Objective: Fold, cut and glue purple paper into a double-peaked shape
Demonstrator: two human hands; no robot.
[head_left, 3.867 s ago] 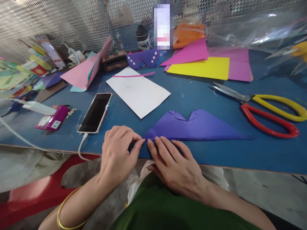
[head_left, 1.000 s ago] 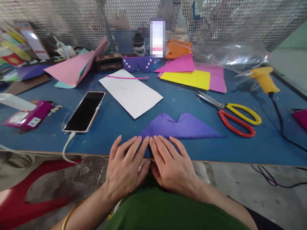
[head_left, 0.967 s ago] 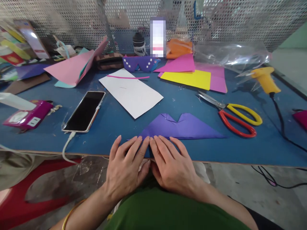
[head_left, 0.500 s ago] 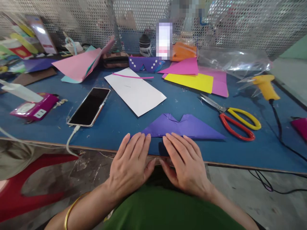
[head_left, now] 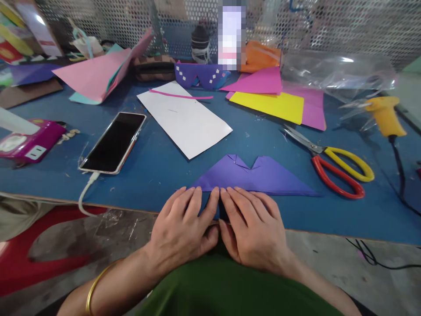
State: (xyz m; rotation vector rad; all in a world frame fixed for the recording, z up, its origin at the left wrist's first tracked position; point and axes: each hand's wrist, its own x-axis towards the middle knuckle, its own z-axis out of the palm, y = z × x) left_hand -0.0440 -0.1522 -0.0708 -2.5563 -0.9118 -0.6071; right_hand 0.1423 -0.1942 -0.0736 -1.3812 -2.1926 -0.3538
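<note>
Two hands' worth of pressing, by the look of it, on the purple folded paper, lying on the worktop near its front edge, notched side facing away. Left hand toward the left end, right hand just beside, around the middle. Fingers extended, not gripping anything, tips at the near edge. For a crisp crease, probably best to press evenly and slide outward, minding the scissors near the right tip.
</note>
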